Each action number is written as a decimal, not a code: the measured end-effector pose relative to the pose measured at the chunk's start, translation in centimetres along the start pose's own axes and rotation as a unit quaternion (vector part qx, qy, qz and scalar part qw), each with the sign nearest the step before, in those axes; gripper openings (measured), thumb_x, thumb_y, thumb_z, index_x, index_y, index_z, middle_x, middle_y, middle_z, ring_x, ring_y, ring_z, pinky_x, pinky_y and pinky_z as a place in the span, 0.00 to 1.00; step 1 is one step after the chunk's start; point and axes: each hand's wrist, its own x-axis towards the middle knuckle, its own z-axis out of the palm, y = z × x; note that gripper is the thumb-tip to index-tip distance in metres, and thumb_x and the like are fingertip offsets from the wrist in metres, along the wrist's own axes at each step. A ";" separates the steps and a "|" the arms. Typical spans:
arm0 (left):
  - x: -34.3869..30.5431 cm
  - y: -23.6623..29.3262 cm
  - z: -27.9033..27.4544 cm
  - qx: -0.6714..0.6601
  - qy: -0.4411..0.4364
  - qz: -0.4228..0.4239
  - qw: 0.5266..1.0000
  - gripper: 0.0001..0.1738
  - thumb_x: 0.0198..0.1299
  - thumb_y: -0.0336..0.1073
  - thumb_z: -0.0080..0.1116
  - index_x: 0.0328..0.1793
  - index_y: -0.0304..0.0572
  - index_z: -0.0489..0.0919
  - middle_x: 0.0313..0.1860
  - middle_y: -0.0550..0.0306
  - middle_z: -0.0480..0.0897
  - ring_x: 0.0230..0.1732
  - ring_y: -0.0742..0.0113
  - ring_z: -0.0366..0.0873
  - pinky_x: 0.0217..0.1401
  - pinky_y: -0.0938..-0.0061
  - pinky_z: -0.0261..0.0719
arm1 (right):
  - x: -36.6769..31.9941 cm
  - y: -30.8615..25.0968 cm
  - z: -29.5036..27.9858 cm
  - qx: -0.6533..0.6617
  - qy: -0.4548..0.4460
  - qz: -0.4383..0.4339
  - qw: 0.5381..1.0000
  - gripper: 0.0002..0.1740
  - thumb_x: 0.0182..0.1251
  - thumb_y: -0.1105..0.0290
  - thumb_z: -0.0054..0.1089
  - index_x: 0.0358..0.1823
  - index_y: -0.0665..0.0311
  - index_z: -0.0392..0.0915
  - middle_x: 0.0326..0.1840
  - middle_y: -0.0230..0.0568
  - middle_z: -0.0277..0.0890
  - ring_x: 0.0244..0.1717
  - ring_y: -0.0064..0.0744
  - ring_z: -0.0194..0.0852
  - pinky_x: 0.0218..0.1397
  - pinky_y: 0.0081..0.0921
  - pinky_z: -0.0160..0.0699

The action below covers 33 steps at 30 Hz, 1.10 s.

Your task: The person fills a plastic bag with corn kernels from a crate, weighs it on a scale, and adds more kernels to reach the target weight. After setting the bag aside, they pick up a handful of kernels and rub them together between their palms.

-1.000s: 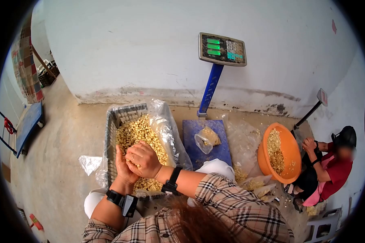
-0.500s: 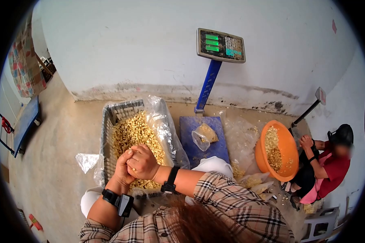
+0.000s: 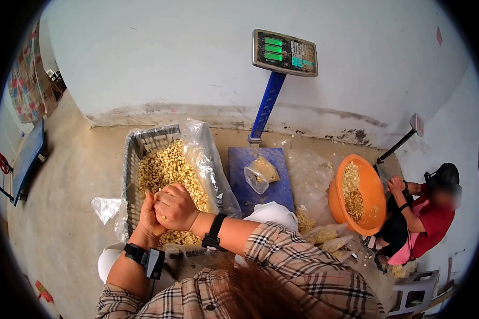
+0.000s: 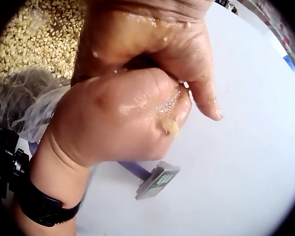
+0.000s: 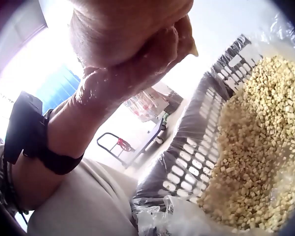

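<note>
My two hands are clasped together above the near half of a crate of pale yellow corn kernels (image 3: 167, 162). The right hand (image 3: 176, 206) curls over the left hand (image 3: 150, 217), whose thumb stands up straight along the outer side. Both are wet in the left wrist view. A pale soft bit (image 4: 170, 126) clings to the edge of the right hand, and a yellowish piece (image 5: 194, 49) peeks out at the fingertips in the right wrist view. Most of what lies between the palms is hidden.
The grey crate (image 5: 186, 164) is lined with clear plastic film (image 3: 210, 170). Right of it, a blue platform scale (image 3: 239, 199) bears an opened bag of kernels (image 3: 264, 171). Filled bags (image 3: 327, 234) lie near an orange basin (image 3: 375, 183), where another person (image 3: 434, 218) sits.
The head view has shifted, so the surroundings sit further left and up. My hands have closed more tightly together; the left thumb bent inward and is straight again now.
</note>
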 end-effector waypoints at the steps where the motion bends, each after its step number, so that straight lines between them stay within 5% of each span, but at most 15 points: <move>1: -0.2 0.0 0.5 -0.011 -0.003 -0.002 1.000 0.29 0.53 0.61 0.51 0.48 0.43 0.73 0.44 0.55 0.76 0.45 0.63 0.74 0.47 0.69 0.74 | -0.1 0.1 0.1 0.000 0.002 -0.001 1.000 0.04 0.43 0.69 0.52 0.20 0.60 0.72 0.28 0.34 0.71 0.37 0.35 0.68 0.44 0.35 0.62; 4: -0.1 0.3 1.2 0.087 -0.027 0.029 0.995 0.22 0.54 0.51 0.53 0.46 0.41 0.73 0.41 0.55 0.76 0.42 0.66 0.75 0.44 0.72 0.75 | -0.6 0.3 0.4 0.002 0.013 0.005 1.000 0.03 0.41 0.70 0.53 0.18 0.60 0.72 0.27 0.34 0.71 0.37 0.36 0.68 0.43 0.35 0.62; 7: 0.1 0.2 1.5 0.039 -0.013 0.004 0.999 0.17 0.52 0.43 0.54 0.44 0.39 0.73 0.38 0.55 0.77 0.38 0.67 0.75 0.41 0.74 0.76 | -0.8 0.4 0.6 0.004 0.018 0.008 1.000 0.04 0.41 0.69 0.53 0.18 0.60 0.71 0.24 0.34 0.70 0.36 0.36 0.68 0.41 0.34 0.61; 28: 0.9 -0.6 1.0 -0.010 0.039 0.026 0.999 0.10 0.51 0.41 0.51 0.32 0.43 0.75 0.31 0.57 0.77 0.32 0.67 0.75 0.36 0.74 0.74 | -1.0 1.0 0.9 0.020 0.014 -0.006 1.000 0.04 0.36 0.70 0.54 0.14 0.60 0.69 0.19 0.33 0.67 0.30 0.36 0.65 0.36 0.33 0.60; 33: 1.0 -0.5 0.1 0.069 0.143 0.025 0.987 0.10 0.50 0.45 0.52 0.33 0.50 0.75 0.26 0.62 0.75 0.25 0.70 0.74 0.24 0.80 0.72 | -1.0 1.1 1.0 0.021 0.017 -0.007 1.000 0.05 0.35 0.70 0.55 0.15 0.61 0.69 0.19 0.33 0.67 0.29 0.35 0.64 0.35 0.32 0.59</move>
